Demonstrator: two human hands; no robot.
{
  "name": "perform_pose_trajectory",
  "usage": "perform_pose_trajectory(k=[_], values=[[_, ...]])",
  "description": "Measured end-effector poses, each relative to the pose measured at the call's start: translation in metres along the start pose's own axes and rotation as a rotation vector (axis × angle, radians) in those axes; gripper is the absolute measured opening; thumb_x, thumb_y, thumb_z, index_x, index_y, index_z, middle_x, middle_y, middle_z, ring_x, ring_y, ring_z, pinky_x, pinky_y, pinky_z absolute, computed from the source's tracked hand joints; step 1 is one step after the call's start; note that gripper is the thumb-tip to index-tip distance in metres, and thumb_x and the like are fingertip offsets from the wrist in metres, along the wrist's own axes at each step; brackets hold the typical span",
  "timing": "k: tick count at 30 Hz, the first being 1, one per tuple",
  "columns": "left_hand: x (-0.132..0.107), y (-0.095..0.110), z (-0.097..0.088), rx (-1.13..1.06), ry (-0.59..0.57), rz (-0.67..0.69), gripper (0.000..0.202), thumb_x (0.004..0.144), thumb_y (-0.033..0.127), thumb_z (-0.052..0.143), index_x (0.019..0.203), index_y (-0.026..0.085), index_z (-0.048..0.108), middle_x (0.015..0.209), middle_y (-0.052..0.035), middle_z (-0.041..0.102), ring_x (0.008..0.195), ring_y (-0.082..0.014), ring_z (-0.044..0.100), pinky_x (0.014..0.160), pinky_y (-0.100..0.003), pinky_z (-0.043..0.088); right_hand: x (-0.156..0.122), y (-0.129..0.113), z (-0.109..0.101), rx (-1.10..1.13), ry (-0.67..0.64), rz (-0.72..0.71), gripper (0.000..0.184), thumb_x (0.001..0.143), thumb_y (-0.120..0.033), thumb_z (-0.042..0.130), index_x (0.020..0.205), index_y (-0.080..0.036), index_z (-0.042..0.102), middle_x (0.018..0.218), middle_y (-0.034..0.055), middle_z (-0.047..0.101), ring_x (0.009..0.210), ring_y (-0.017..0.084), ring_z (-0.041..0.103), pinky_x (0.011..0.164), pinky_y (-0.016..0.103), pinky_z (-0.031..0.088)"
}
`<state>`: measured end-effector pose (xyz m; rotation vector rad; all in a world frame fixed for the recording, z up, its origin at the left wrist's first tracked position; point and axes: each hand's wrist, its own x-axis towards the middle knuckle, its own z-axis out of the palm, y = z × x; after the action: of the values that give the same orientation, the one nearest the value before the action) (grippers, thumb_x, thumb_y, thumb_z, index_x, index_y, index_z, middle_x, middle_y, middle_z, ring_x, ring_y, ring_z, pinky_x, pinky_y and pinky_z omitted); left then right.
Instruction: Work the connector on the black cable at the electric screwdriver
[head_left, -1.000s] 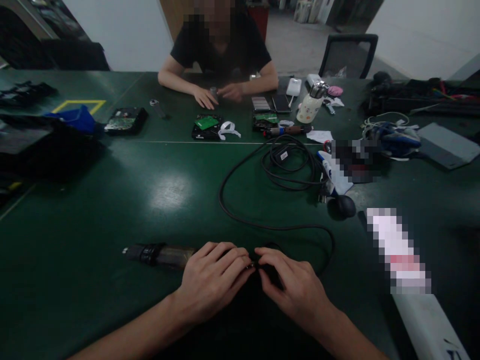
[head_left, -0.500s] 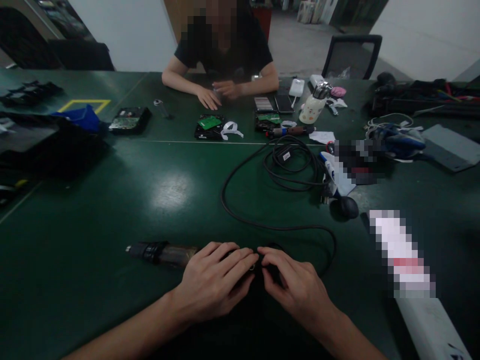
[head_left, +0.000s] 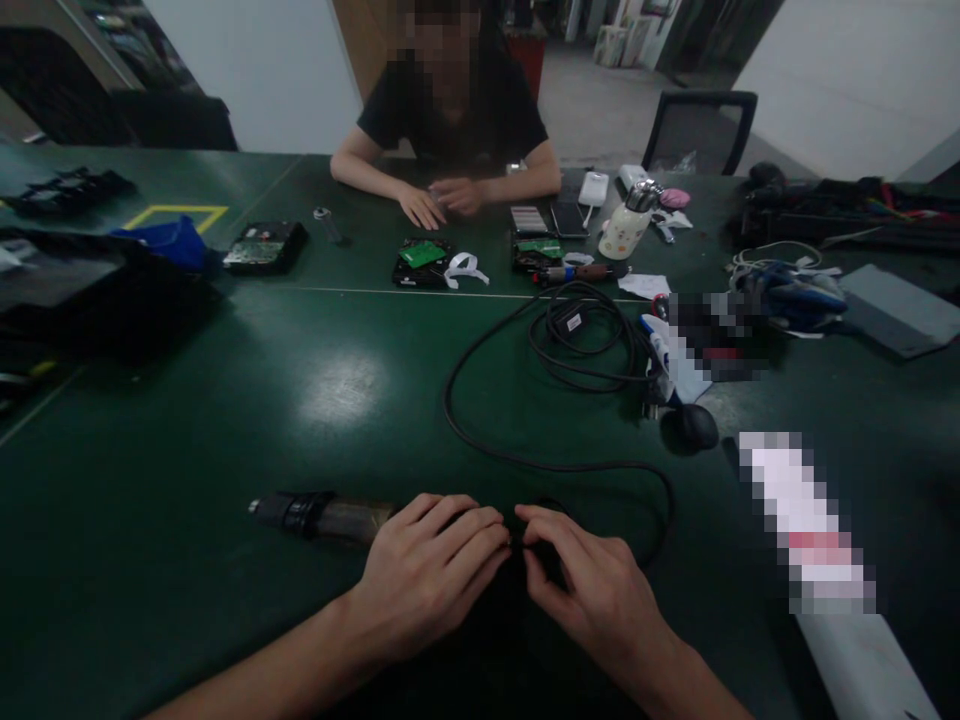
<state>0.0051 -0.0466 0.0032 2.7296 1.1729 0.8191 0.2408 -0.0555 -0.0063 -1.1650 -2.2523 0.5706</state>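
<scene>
A dark tool with a cylindrical barrel (head_left: 322,515) lies on the green table (head_left: 225,420) near the front edge, its tip pointing left. My left hand (head_left: 431,575) is curled over the tool's right part, fingers closed on it. My right hand (head_left: 592,590) sits just beside it, fingertips pinched at the spot where the two hands meet; what they pinch is too small and dark to make out. A black cable (head_left: 540,460) runs from under my right hand out to a coil (head_left: 581,335) at mid-table.
A person in a black shirt sits across the table, hands (head_left: 442,200) together over small parts. Circuit boards (head_left: 421,258), a hard drive (head_left: 264,245), phones, a white bottle (head_left: 624,225) and a black mouse (head_left: 697,425) lie about. Dark bags sit at left, an office chair (head_left: 697,125) at back.
My hands stay on the tool, fingers shifting slightly. The view has tilted a little, so the table's contents sit lower in the picture.
</scene>
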Motion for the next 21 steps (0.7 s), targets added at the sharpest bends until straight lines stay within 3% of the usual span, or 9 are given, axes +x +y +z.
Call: perform_pose_trajectory(k=[3, 7, 12, 17, 21], values=[[0.0008, 0.0004, 0.0003, 0.009, -0.002, -0.023, 0.016, 0.100, 0.030, 0.066, 0.114, 0.022, 0.070, 0.115, 0.0012, 0.076, 0.100, -0.0192, 0.068, 0.085, -0.037, 0.046, -0.0008, 0.0006, 0.0005, -0.007, -0.003, 0.007, 0.021, 0.098, -0.014, 0.053, 0.116, -0.024, 0.058, 0.129, 0.0052, 0.074, 0.113, 0.020, 0.075, 0.086, 0.030, 0.065], [0.0010, -0.0001, -0.0006, -0.009, -0.024, 0.016, 0.027, 0.100, 0.029, 0.064, 0.127, 0.024, 0.067, 0.124, 0.0015, 0.074, 0.106, -0.0203, 0.068, 0.086, -0.038, 0.046, -0.0024, 0.0014, 0.0015, -0.005, -0.017, 0.010, 0.021, 0.099, -0.015, 0.054, 0.118, -0.024, 0.057, 0.130, 0.0055, 0.073, 0.115, 0.021, 0.074, 0.086, 0.030, 0.065], [0.0010, 0.0007, 0.0004, -0.001, 0.016, -0.027, 0.011, 0.101, 0.028, 0.065, 0.109, 0.023, 0.070, 0.111, 0.0034, 0.076, 0.099, -0.0180, 0.069, 0.083, -0.036, 0.046, -0.0019, 0.0004, 0.0010, -0.007, -0.018, 0.021, 0.020, 0.099, -0.015, 0.053, 0.117, -0.025, 0.058, 0.130, 0.0045, 0.073, 0.114, 0.021, 0.075, 0.086, 0.032, 0.065], [0.0011, 0.0016, -0.0017, -0.011, -0.016, 0.002, 0.025, 0.100, 0.029, 0.064, 0.125, 0.024, 0.067, 0.124, 0.0006, 0.074, 0.106, -0.0211, 0.068, 0.085, -0.038, 0.047, 0.0002, -0.0010, -0.0009, 0.002, -0.024, 0.020, 0.020, 0.098, -0.015, 0.054, 0.115, -0.024, 0.059, 0.128, 0.0051, 0.074, 0.113, 0.021, 0.075, 0.086, 0.030, 0.066], [0.0015, 0.0015, -0.0004, 0.008, -0.003, -0.029, 0.012, 0.102, 0.028, 0.063, 0.111, 0.024, 0.070, 0.115, 0.0027, 0.076, 0.103, -0.0187, 0.069, 0.084, -0.036, 0.046, 0.0009, -0.0015, -0.0020, 0.006, -0.025, 0.024, 0.020, 0.098, -0.015, 0.053, 0.114, -0.024, 0.059, 0.128, 0.0050, 0.074, 0.113, 0.021, 0.075, 0.086, 0.031, 0.066]])
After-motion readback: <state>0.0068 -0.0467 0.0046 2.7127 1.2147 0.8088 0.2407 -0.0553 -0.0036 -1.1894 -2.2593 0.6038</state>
